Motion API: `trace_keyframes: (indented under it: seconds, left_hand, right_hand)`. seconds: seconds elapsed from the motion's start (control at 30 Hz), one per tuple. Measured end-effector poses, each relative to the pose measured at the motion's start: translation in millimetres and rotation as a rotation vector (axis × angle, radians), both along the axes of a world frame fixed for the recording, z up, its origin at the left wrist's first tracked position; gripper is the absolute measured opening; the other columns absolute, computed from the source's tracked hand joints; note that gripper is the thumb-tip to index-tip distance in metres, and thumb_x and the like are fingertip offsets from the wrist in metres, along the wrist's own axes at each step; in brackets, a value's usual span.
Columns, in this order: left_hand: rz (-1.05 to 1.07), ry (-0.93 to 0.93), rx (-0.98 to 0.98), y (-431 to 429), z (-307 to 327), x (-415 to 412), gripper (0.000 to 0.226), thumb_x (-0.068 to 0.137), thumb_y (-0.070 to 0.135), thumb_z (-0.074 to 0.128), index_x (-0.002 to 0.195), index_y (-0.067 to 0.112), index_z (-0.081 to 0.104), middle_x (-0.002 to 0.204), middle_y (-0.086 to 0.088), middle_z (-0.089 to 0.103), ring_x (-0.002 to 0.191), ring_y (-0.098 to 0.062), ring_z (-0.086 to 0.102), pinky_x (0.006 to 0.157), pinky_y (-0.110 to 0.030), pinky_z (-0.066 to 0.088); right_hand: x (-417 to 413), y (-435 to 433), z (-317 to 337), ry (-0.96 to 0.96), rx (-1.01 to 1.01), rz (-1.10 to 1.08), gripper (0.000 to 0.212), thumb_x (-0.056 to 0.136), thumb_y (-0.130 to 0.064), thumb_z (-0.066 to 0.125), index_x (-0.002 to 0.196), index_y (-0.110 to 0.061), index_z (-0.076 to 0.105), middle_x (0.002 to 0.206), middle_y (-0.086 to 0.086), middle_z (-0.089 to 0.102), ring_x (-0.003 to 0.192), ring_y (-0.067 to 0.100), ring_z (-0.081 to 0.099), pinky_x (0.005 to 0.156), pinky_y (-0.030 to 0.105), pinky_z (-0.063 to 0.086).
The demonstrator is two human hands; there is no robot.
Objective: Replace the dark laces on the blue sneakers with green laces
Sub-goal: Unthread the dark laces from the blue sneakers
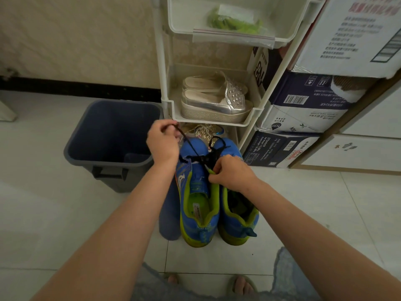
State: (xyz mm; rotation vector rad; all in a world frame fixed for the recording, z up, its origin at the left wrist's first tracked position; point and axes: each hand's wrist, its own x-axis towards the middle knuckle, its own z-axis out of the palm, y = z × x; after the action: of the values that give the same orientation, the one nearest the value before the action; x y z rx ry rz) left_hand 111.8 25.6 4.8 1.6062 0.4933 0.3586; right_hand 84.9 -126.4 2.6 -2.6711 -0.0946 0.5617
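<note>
Blue sneakers: a pair with green lining, standing side by side on the tiled floor, toes pointing toward the white shelf rack.

Dark lace: running taut from the front eyelets of the sneaker on the left up into the left grip. A second dark lace is looping loosely over the toe of the other sneaker.

Left grip: fingers curling closed, pinching the end of the dark lace and holding it raised above the toes.

Right grip: fingers curling round the green-edged upper where the two sneakers are meeting; which sneaker it is clasping is not clear.

Green laces: lying in a clear zip bag in the rack's top tray, well apart from the sneakers.

Dark bin: standing on the floor left of the rack.

Silver sandals: sitting in the middle tray.

Cardboard boxes: stacking up right of the rack.
</note>
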Motion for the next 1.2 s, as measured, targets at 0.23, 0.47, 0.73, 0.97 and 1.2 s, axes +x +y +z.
trace_keyframes:
  seconds: [0.23,0.47,0.73,0.97,1.2]
  left_hand:
    - [-0.283,0.11,0.296,0.0,5.4,-2.2,0.018,0.1,0.012,0.039,0.102,0.013,0.058,0.095,-0.007,0.06,0.065,-0.004,0.056,0.062,-0.021,0.048]
    - [-0.744,0.489,0.951,-1.0,-14.2,-4.7,0.025,0.083,0.035,0.07,0.096,0.014,0.072,0.106,-0.009,0.064,0.094,-0.026,0.062,0.083,-0.037,0.051]
    - [-0.37,0.223,0.372,2.4,-5.7,0.7,0.023,0.098,0.025,0.049,0.111,0.01,0.062,0.11,-0.005,0.056,0.104,-0.02,0.054,0.095,-0.036,0.044]
    - [-0.009,0.029,-0.526,-4.7,21.1,0.3,0.013,0.104,0.017,0.031,0.107,0.009,0.04,0.076,-0.006,0.057,0.048,-0.007,0.063,0.055,-0.025,0.057]
    - [0.009,0.035,-0.351,1.3,16.2,3.3,0.011,0.103,0.016,0.033,0.104,0.009,0.042,0.07,-0.002,0.049,0.044,-0.006,0.043,0.041,-0.019,0.039]
  right_hand:
    - [0.1,1.1,0.4,-0.004,-0.003,-0.002,0.031,0.081,-0.029,0.068,0.098,-0.003,0.069,0.091,0.013,0.07,0.087,0.024,0.064,0.076,0.037,0.053]
    - [-0.7,1.7,-0.2,-0.023,-0.015,-0.004,0.031,0.08,-0.028,0.069,0.097,-0.002,0.07,0.096,0.013,0.07,0.09,0.025,0.063,0.076,0.036,0.051]
    - [-0.5,0.7,-0.9,-0.014,-0.01,-0.004,0.032,0.081,-0.03,0.068,0.097,-0.002,0.07,0.091,0.013,0.07,0.086,0.024,0.063,0.073,0.036,0.051]
    - [-1.4,1.5,0.8,-0.019,-0.009,-0.005,0.03,0.082,-0.028,0.068,0.095,-0.001,0.07,0.076,0.008,0.061,0.073,0.02,0.056,0.065,0.031,0.045]
    - [-1.0,1.1,-0.6,-0.018,0.002,-0.008,0.031,0.082,-0.028,0.068,0.095,0.0,0.069,0.076,0.01,0.062,0.071,0.018,0.054,0.064,0.03,0.044]
